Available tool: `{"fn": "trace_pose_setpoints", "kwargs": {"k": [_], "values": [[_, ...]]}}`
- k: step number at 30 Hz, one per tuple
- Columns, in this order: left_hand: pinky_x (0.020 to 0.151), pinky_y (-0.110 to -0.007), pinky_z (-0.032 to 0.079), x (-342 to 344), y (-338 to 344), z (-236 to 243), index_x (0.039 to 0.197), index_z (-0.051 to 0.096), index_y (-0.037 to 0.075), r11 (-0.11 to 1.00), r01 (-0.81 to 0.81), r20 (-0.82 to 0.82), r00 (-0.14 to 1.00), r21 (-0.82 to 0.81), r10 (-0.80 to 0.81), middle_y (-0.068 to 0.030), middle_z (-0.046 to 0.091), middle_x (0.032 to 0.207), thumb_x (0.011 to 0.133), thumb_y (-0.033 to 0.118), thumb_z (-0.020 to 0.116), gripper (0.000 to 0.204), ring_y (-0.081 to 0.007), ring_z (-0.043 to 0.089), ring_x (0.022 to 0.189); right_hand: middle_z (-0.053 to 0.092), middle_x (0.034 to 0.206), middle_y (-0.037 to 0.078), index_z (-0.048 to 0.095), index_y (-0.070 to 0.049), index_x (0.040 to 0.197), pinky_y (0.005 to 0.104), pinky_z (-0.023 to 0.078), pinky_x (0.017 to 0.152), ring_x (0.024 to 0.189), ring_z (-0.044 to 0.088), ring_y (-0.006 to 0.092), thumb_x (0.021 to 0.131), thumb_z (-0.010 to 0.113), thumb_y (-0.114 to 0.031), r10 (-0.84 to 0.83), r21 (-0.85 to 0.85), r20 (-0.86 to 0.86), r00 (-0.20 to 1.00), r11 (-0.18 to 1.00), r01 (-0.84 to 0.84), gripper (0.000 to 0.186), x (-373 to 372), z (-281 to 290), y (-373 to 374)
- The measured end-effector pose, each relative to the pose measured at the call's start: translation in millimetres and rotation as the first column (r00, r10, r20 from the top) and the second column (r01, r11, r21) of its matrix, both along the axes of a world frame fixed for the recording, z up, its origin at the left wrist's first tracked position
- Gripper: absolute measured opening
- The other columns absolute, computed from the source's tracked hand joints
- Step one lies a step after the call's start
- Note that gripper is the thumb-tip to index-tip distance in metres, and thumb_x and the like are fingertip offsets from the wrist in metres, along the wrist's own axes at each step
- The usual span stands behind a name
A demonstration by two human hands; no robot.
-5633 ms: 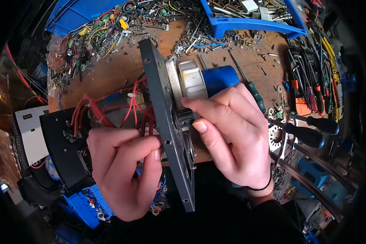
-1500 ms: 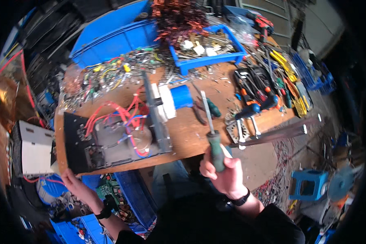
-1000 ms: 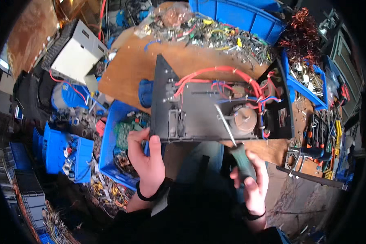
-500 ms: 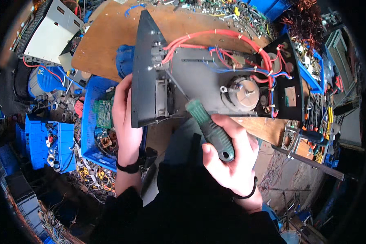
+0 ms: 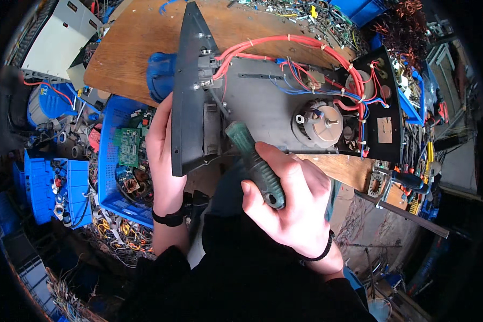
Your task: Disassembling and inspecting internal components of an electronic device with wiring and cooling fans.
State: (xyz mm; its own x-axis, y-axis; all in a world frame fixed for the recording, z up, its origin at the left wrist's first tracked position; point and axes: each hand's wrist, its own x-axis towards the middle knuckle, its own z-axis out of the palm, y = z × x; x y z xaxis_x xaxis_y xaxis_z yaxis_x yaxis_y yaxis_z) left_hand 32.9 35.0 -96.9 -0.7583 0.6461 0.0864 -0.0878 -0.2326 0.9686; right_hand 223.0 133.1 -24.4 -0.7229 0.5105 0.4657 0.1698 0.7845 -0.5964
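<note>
My left hand [image 5: 163, 150] grips the outer side of the left end panel of a black metal chassis [image 5: 263, 123], its fingertips mostly hidden behind it. My right hand [image 5: 290, 204] is wrapped round a green-handled screwdriver [image 5: 244, 145], whose shaft slants up to the terminal block [image 5: 206, 67] on that panel's inner side; whether the tip touches a screw cannot be made out. Bundled red wires [image 5: 284, 37] arch over the chassis from that block. A round metal component [image 5: 327, 129] sits at the right inside. A blue cylindrical part [image 5: 158, 75] shows behind the left panel.
Behind lies a wooden bench [image 5: 118, 48] with scrap bits along its back. A blue crate [image 5: 107, 188] of circuit boards and smaller blue bins [image 5: 35, 188] are at lower left. A white appliance [image 5: 53, 43] is upper left; tools [image 5: 408, 180] lie at right.
The chassis has turned so its wired inside faces me. Over the last second my left hand moved up with it, and the screwdriver moved up-left to the left panel's terminal block.
</note>
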Motion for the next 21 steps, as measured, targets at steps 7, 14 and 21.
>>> {"fn": "trace_pose_setpoints", "kwargs": {"k": [7,14,21], "values": [[0.100,-0.027,0.052,-4,-2,-2,0.146,0.056,-0.003,1.000,0.017,0.043,0.999,0.012,-0.017,-0.0082,0.067,0.134,0.113,0.017,0.047,0.039,-0.0141,0.066,0.115,0.069,0.081,0.013,0.065,0.003,0.122,0.0381,0.052,0.060,0.062,0.066,0.0266,0.086,0.081,-0.021,0.048,-0.004,0.113,0.992,0.999,-0.047,0.046,1,12,-3],[0.102,-0.028,0.050,-4,-1,-4,0.148,0.053,-0.004,0.999,0.021,0.001,1.000,-0.033,-0.021,-0.0093,0.066,0.135,0.112,0.019,0.049,0.043,-0.0157,0.064,0.119,0.068,0.079,0.012,0.064,0.003,0.122,0.0381,0.052,0.059,0.061,0.066,0.0265,0.085,0.081,-0.020,0.016,0.048,0.100,0.995,0.999,-0.021,0.046,0,13,-4],[0.104,-0.030,0.049,-5,0,-1,0.149,0.051,-0.007,0.998,0.022,-0.018,1.000,-0.055,-0.023,-0.0106,0.064,0.137,0.110,0.022,0.050,0.048,-0.0163,0.064,0.119,0.066,0.077,0.011,0.065,0.003,0.122,0.0379,0.051,0.058,0.059,0.064,0.0265,0.085,0.081,-0.019,0.025,0.052,0.118,0.993,0.998,-0.031,0.046,-2,15,-5]]}}
